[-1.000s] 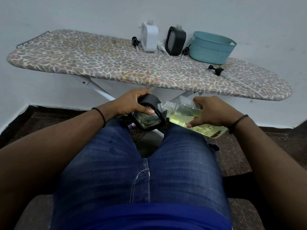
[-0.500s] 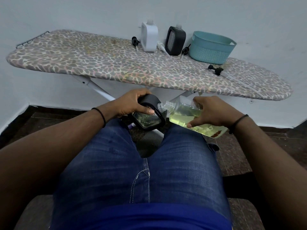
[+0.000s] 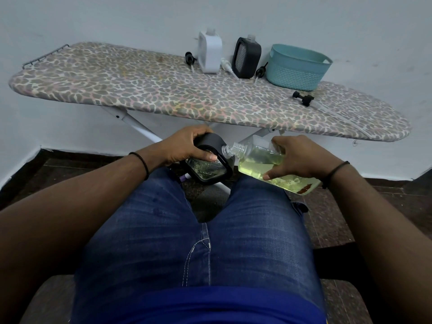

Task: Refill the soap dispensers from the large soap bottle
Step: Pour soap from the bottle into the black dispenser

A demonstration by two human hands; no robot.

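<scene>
Head view: over the lap, left hand [image 3: 184, 146] grips black dispenser [image 3: 211, 163], right hand [image 3: 297, 157] grips tilted soap bottle [image 3: 259, 160], mouth at dispenser opening; pouring step judged underway; next calls for more tilt, mouths aligned.

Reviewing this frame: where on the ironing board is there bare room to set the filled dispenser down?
The ironing board is bare over its left half, from the wire rack end to the white dispenser. A free strip also runs along the near edge. It is crowded at the back right: black dispenser, loose pumps, teal basket, black pump.
</scene>
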